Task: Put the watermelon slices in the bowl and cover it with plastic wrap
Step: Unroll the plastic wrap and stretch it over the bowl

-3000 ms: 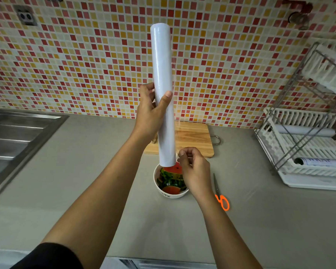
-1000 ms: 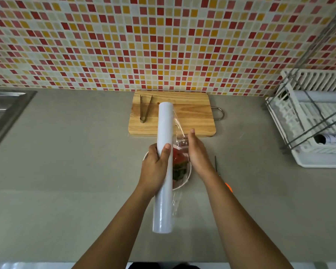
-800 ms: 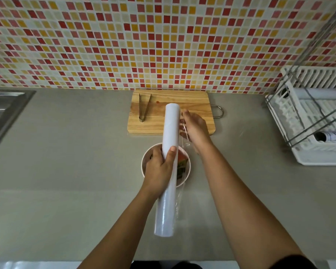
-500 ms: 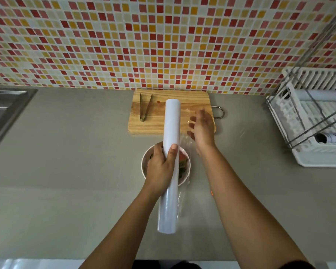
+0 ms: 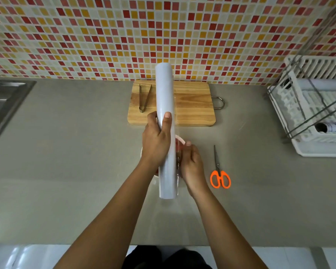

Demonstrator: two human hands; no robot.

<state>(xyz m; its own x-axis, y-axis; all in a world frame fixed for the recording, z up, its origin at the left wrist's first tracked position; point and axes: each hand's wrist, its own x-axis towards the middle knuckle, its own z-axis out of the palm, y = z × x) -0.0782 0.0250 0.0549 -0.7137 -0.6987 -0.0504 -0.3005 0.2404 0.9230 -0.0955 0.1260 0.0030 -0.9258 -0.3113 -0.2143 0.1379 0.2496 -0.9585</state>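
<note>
My left hand grips a long white roll of plastic wrap around its middle and holds it lengthwise above the bowl. The white bowl with the watermelon slices is almost wholly hidden under the roll and both hands; only a bit of its rim shows. My right hand is at the roll's right side, its fingers pinched on the loose clear edge of the wrap just over the bowl.
A wooden cutting board with metal tongs lies behind the bowl by the tiled wall. Orange-handled scissors lie right of the bowl. A white dish rack stands at the right, a steel sink at the left.
My right hand came back from over the cutting board to the roll's near right side and took hold of the film. The roll moved a little farther from me.
</note>
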